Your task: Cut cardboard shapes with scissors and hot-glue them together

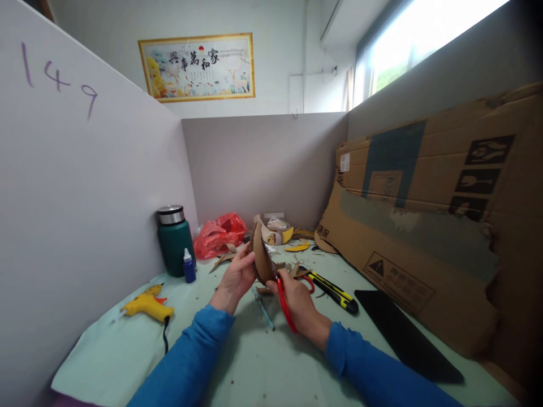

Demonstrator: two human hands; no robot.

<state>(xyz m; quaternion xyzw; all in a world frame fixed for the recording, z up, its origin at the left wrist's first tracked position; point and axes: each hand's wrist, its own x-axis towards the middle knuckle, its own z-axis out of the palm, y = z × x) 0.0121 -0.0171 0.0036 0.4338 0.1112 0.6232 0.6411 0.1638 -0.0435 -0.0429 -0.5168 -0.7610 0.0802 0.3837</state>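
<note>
Three partitions (267,169) around pale-green tabletop (271,379), scraps (223,259) strewn.

You are holding a brown cardboard piece (263,261), curved-edged, tilting on end in front of you. Red-handled scissors (284,304) are slanting in your grip, handles pointing back toward you, blades reaching along the cardboard's right edge.

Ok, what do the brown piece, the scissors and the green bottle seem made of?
Brown piece: apparently matt cardboard; its edge looks ribbed.
Scissors: handles look like smooth, evenly red plastic; the thin blades, partly hidden, are probably metal.
Green bottle: satin body, perhaps coated metal or plastic; its silvery top band shines like steel.
</note>
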